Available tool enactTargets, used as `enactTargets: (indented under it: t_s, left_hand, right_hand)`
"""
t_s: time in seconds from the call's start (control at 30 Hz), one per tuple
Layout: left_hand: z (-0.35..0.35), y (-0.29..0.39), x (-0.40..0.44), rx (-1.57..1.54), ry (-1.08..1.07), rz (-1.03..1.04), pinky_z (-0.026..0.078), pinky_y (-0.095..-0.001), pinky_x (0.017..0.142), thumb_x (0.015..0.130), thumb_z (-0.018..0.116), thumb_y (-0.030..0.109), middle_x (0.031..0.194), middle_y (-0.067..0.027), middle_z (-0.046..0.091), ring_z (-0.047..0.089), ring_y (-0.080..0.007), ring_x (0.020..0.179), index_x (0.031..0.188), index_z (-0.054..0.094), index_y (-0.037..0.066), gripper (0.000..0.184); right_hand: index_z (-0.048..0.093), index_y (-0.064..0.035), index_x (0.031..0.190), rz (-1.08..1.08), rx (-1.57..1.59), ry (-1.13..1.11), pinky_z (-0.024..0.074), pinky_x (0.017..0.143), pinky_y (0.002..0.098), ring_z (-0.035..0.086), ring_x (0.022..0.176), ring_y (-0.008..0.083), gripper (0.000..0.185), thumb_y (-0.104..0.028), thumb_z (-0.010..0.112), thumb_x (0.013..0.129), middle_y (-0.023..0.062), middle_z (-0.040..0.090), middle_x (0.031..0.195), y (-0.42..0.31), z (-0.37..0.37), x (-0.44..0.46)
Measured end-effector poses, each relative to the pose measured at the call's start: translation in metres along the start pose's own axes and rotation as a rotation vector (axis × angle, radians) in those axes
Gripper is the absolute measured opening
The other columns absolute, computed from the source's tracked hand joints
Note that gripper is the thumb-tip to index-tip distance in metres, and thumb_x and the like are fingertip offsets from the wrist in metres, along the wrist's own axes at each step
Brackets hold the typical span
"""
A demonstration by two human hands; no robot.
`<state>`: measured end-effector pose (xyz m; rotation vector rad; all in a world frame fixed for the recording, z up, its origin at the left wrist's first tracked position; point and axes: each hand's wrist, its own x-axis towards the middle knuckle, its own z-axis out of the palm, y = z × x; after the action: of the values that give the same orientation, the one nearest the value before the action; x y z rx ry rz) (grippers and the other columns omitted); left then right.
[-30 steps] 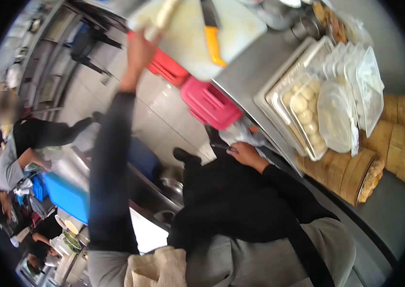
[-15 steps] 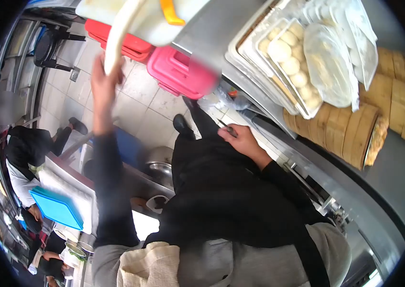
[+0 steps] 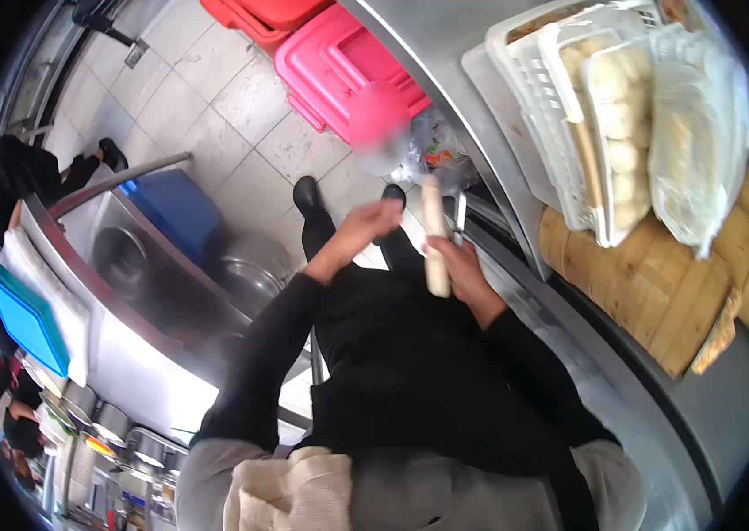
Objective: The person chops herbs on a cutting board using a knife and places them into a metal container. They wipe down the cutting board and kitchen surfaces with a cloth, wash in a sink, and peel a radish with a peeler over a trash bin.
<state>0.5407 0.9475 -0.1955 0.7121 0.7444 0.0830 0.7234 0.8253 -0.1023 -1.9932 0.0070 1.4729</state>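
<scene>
One bare left hand (image 3: 364,232), blurred, sits unclosed and seemingly empty at nine o'clock from the pale, rod-like root (image 3: 433,221). That root runs roughly twelve to six, clasped about mid-length by the right hand (image 3: 464,273), which also appears to hold a slim metal tool (image 3: 460,217) at its twelve o'clock. Judging by looks, the root is light, stiff, perhaps slick and snappable; mid-length seems the safest hold.

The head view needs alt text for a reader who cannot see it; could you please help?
A person's right hand holds a long pale stick above a tiled floor, the left hand close by. A pink bin stands ahead, with a metal counter and pale balls on the right.
</scene>
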Motion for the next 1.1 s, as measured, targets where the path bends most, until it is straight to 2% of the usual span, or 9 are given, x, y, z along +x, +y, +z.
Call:
enactTargets:
  t_s: [0.1,0.27,0.5,0.63,0.8,0.9,0.97,1.03,1.1]
  left_hand:
    - [-0.003,-0.059,0.146,-0.141,0.305,-0.080,0.049,-0.0323,0.086,0.092,0.072,0.038,0.119,-0.0069,0.066,0.061,-0.0169,0.105,0.132,0.060,-0.002,0.057]
    - [0.027,-0.102,0.262,0.382,0.844,0.075,0.052,-0.0483,0.082,0.080,0.077,0.040,0.093,-0.0299,0.070,0.067,-0.0460,0.093,0.093,0.062,-0.011,0.054]
    - [0.003,-0.115,0.208,0.534,0.859,0.074,0.052,-0.0517,0.079,0.079,0.077,0.042,0.090,-0.0269,0.070,0.067,-0.0454,0.089,0.092,0.067,-0.004,0.048]
    - [-0.037,-0.164,0.135,0.937,0.706,-0.101,0.054,-0.0439,0.076,0.079,0.075,0.038,0.094,-0.0256,0.072,0.071,-0.0374,0.088,0.099,0.070,-0.004,0.047]
    - [-0.054,-0.210,0.044,0.132,0.856,-0.138,0.051,-0.0365,0.070,0.083,0.081,0.028,0.089,-0.0121,0.071,0.065,-0.0240,0.076,0.100,0.067,-0.004,0.038]
    - [-0.062,-0.195,0.020,-0.053,0.698,-0.257,0.049,-0.0351,0.073,0.085,0.082,0.031,0.088,-0.0062,0.067,0.059,-0.0193,0.078,0.103,0.065,-0.002,0.041]
    - [-0.038,-0.174,0.007,0.241,0.977,-0.174,0.047,-0.0340,0.090,0.088,0.077,0.039,0.108,-0.0120,0.068,0.061,-0.0229,0.102,0.125,0.060,-0.004,0.059]
    - [-0.018,-0.150,-0.013,0.018,0.788,-0.101,0.044,-0.0341,0.100,0.093,0.069,0.047,0.115,-0.0127,0.067,0.062,-0.0240,0.111,0.138,0.054,-0.001,0.067]
    - [0.042,-0.073,-0.057,-0.494,0.383,-0.133,0.043,-0.0381,0.105,0.099,0.056,0.054,0.120,-0.0110,0.065,0.062,-0.0253,0.112,0.138,0.054,0.002,0.065]
  right_hand:
    - [0.063,0.0032,0.114,0.098,-0.155,0.047,0.0509,0.074,0.0285,0.066,0.081,0.0141,0.032,-0.016,0.070,0.088,0.0085,0.071,0.091,0.027,-0.055,-0.013]
    - [0.066,0.0011,0.118,0.056,-0.276,-0.067,0.0508,0.084,0.0287,0.065,0.090,0.0120,0.032,-0.015,0.071,0.091,0.0053,0.072,0.098,0.031,-0.091,-0.050]
    - [0.062,0.0003,0.124,0.038,-0.195,-0.144,0.0515,0.085,0.0295,0.066,0.092,0.0125,0.034,-0.016,0.067,0.094,0.0081,0.074,0.105,0.039,-0.091,-0.041]
    - [0.063,-0.0018,0.122,0.053,-0.056,-0.208,0.0533,0.076,0.0296,0.065,0.086,0.0113,0.033,-0.019,0.066,0.094,0.0072,0.073,0.106,0.038,-0.076,-0.024]
    - [0.064,-0.0025,0.121,0.044,-0.018,-0.255,0.0501,0.065,0.0241,0.063,0.082,0.0078,0.031,-0.018,0.065,0.095,0.0053,0.073,0.103,0.044,-0.056,-0.001]
    - [0.065,-0.0023,0.116,0.073,0.047,-0.257,0.0384,0.053,0.0203,0.052,0.065,0.0030,0.026,-0.017,0.064,0.095,0.0051,0.073,0.099,0.042,-0.033,0.006]
    - [0.064,-0.0019,0.113,0.096,0.097,-0.354,0.0373,0.051,0.0208,0.050,0.061,0.0031,0.023,-0.016,0.065,0.095,0.0057,0.073,0.098,0.043,-0.023,0.013]
    - [0.063,-0.0022,0.110,0.082,0.077,-0.418,0.0370,0.051,0.0209,0.049,0.059,0.0030,0.021,-0.016,0.065,0.095,0.0054,0.073,0.096,0.037,-0.010,0.020]
    - [0.063,0.0009,0.114,0.072,0.137,-0.499,0.0499,0.058,0.0219,0.063,0.066,0.0122,0.032,-0.021,0.071,0.092,0.0061,0.072,0.093,0.027,0.002,0.015]
